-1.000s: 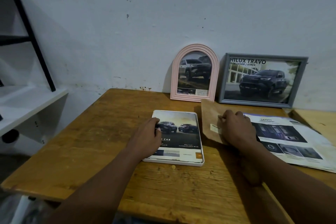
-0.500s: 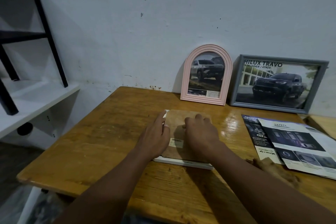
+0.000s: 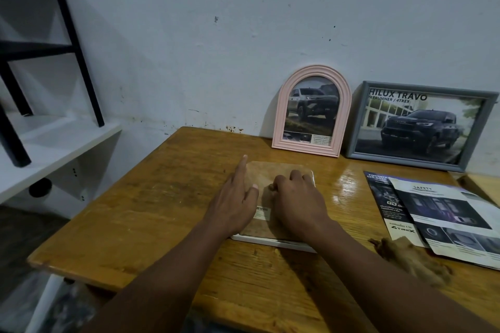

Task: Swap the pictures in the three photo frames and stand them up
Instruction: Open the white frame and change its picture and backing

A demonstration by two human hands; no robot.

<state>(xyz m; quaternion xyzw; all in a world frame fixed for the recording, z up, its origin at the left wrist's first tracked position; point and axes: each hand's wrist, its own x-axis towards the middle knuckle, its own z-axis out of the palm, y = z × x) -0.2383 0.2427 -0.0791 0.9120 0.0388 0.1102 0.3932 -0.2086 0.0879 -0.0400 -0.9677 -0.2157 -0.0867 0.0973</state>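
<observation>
A white photo frame point(image 3: 273, 242) lies face down on the wooden table point(image 3: 151, 213), its brown backing board point(image 3: 270, 176) covering the picture. My left hand point(image 3: 235, 203) rests flat on the board's left edge, index finger stretched forward. My right hand point(image 3: 297, 203) presses on the board with fingers curled near its middle. A pink arched frame point(image 3: 311, 111) with a truck picture stands against the wall. Beside it a grey rectangular frame point(image 3: 419, 127) with a dark truck picture leans on the wall.
Loose brochure sheets point(image 3: 438, 213) lie on the right of the table, with a brown scrap point(image 3: 405, 254) at their near edge. A white shelf point(image 3: 54, 143) holding a black metal stand point(image 3: 78, 57) sits to the left. The wall is close behind.
A second ago the white frame showed its picture and my right hand held the backing board to its right. The board now lies on the frame with both hands on it.
</observation>
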